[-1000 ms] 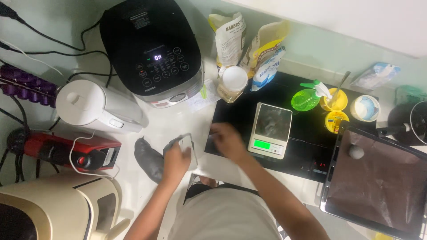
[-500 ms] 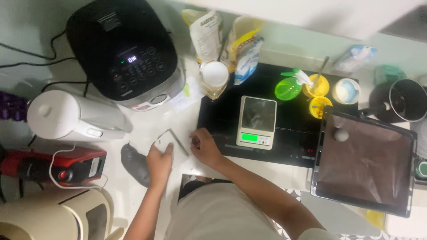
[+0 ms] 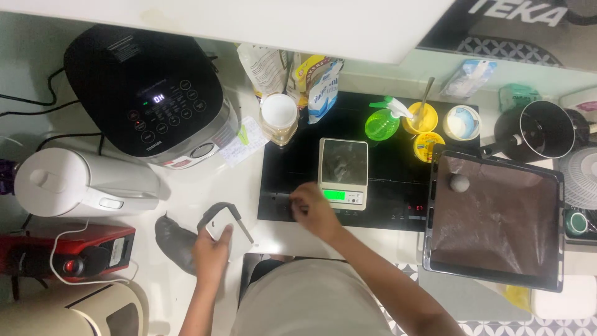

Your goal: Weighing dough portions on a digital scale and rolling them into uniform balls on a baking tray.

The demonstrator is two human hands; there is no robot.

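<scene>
White counter carries everything: nearest, the left hand is clamped on a flat, stiff-looking scraper, probably light, gripped by its lower edge; beyond, the right hand rests loosely curled beside the kitchen scale.

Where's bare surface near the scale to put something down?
Free: the black cooktop between the jar and the scale, and right of the scale up to the baking tray. The tray's lined bed holds one dough ball. Crowded: the tubs behind; the right hand fronts the scale.
</scene>
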